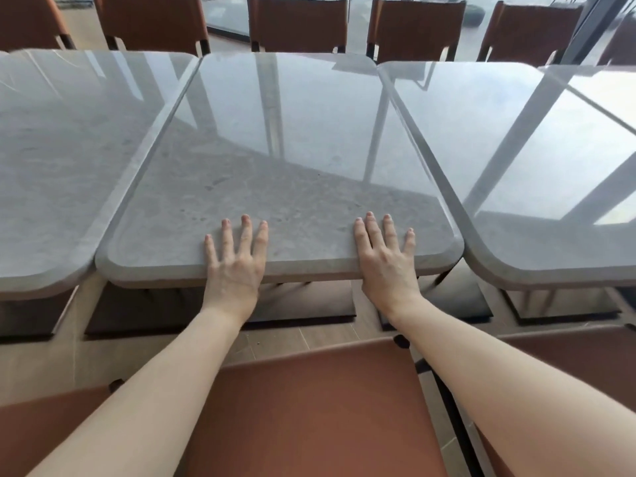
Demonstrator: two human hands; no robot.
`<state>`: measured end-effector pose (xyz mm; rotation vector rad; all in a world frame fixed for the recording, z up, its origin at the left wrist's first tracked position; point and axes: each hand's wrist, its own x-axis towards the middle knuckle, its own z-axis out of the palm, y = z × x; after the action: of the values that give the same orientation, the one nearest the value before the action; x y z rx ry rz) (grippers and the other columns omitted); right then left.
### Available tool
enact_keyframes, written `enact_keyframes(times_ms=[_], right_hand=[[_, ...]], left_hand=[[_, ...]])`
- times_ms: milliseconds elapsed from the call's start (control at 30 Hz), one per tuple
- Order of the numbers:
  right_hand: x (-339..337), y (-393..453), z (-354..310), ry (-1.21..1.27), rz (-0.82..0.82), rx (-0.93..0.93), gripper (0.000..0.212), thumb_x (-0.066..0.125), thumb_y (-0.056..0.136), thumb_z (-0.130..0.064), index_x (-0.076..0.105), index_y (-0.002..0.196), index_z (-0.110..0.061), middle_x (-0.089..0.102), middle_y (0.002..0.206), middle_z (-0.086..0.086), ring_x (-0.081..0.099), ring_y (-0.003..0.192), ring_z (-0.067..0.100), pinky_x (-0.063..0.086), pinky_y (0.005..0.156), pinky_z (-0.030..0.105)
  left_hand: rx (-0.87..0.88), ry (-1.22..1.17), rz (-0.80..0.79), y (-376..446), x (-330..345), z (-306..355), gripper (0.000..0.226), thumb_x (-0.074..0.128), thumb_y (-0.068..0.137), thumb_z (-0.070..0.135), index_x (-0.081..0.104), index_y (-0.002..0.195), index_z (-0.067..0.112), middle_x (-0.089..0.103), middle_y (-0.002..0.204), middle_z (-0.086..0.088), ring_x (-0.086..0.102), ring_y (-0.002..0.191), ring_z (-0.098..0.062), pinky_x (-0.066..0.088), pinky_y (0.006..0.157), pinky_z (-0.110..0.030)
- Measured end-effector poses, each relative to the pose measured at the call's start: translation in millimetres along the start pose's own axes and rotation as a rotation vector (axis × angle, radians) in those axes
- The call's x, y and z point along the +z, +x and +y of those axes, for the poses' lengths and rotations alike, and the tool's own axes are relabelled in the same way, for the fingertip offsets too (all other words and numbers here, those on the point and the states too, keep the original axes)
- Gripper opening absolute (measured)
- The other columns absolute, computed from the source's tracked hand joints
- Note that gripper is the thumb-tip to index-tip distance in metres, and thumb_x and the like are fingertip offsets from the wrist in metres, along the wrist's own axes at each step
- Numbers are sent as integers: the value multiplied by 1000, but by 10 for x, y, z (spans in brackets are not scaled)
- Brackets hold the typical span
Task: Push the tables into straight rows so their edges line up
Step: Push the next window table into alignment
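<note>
Three grey marble-topped tables stand side by side. The middle table (pixel 275 149) is straight in front of me. My left hand (pixel 237 259) lies flat on its near edge, fingers straight and spread. My right hand (pixel 385 256) lies flat on the same edge further right, fingers straight. The left table (pixel 62 149) touches the middle one along its side, and its near edge lies a little nearer to me. The right table (pixel 516 160) sits close beside the middle one, with a thin gap between them. Its near edge also lies slightly nearer to me.
A brown leather chair (pixel 309 407) stands directly below my arms, with another chair (pixel 568 356) at the right. Several brown chairs (pixel 297 25) line the far side of the tables before a glass wall. Dark square table bases (pixel 223 315) rest on the wooden floor.
</note>
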<state>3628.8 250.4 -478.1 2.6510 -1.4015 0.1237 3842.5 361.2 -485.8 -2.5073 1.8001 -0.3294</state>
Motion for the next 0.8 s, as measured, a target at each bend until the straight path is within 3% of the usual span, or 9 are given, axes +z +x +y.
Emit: enact_keyframes(times_ms=[200,800], right_hand=[[-28,-17,12,15,-34,-16,91,52,87,11,1,159,-9,5,168,14,3,153,44,9,118,70],[-49,-87,-50,67,8,44,77,44,94,9,9,160,-11,12,168,10,10,153,40,13,119,67]], left_hand=[[-46,38,-29,-4,-51,63,100,57,87,-11,-6,161,14,9,168,-15,18,150,-49,24,117,-66],[-121,42,-40,1,-47,125,91,54,89,-9,6,161,21,12,168,-9,18,150,-46,23,117,-65]])
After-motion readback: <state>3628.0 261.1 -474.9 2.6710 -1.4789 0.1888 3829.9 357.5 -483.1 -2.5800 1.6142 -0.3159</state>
